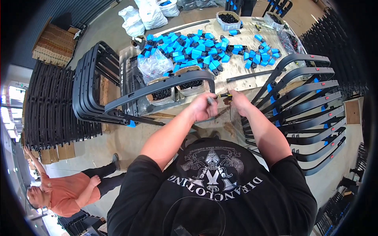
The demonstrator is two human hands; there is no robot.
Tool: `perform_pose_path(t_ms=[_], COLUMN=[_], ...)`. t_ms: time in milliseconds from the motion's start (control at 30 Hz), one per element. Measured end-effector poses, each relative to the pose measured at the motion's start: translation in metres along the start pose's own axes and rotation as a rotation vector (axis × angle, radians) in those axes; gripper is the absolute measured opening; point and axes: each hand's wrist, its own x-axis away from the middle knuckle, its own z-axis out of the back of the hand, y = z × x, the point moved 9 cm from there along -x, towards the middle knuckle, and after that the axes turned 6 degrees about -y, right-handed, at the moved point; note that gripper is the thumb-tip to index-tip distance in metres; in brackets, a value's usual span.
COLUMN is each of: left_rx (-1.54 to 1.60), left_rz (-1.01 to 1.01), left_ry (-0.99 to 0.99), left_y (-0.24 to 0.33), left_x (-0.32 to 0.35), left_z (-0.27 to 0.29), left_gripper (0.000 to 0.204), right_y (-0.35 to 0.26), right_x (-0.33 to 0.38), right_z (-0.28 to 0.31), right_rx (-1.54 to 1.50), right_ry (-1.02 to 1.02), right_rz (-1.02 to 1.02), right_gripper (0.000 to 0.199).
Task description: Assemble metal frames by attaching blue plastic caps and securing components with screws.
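A curved black frame [165,87] with rounded corners lies across the near table edge. My left hand [202,107] is closed around its bent right end, which the fingers partly cover. Close beside it, my right hand [239,103] grips what looks like a screwdriver [225,95] with yellow and black on it. The tool points left toward the frame end, and its tip is hidden by my left fingers. A blue piece [131,124] sits on the frame's left lower part.
Blue-and-black brackets [193,49] are heaped on the wooden table [246,80]. Boxes of small black parts [161,95] and a clear plastic bag [154,65] stand near. Black frames [315,103] line the right; more frames [87,84] stand left. A person [65,190] stands at lower left.
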Motion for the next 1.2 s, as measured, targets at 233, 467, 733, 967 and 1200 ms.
perform_pose_path(t_ms=[233, 467, 733, 967, 1200], left_rx=[-1.367, -0.550, 0.380, -1.256, -1.093], left_rz=[-0.166, -0.083, 0.035, -0.175, -0.438], left_ry=[0.352, -0.015, -0.085, 0.499, 0.365], left_y=[-0.004, -0.011, -0.002, -0.005, 0.001], left_x=[-0.016, -0.018, -0.004, -0.036, -0.003], left_z=[0.011, 0.010, -0.001, 0.034, 0.007], left_gripper=[0.033, 0.017, 0.019, 0.021, 0.027], right_y=[0.010, -0.012, -0.013, -0.005, -0.014], right_x=[0.006, 0.009, 0.021, 0.009, 0.020], right_z=[0.001, -0.002, -0.012, -0.002, -0.013], right_rx=[0.022, 0.337, 0.365, 0.351, 0.341], right_ry=[0.082, 0.239, 0.200, 0.265, 0.224], right_rz=[-0.160, 0.195, 0.018, 0.039, 0.090], right_gripper=[0.044, 0.048, 0.057, 0.056, 0.055])
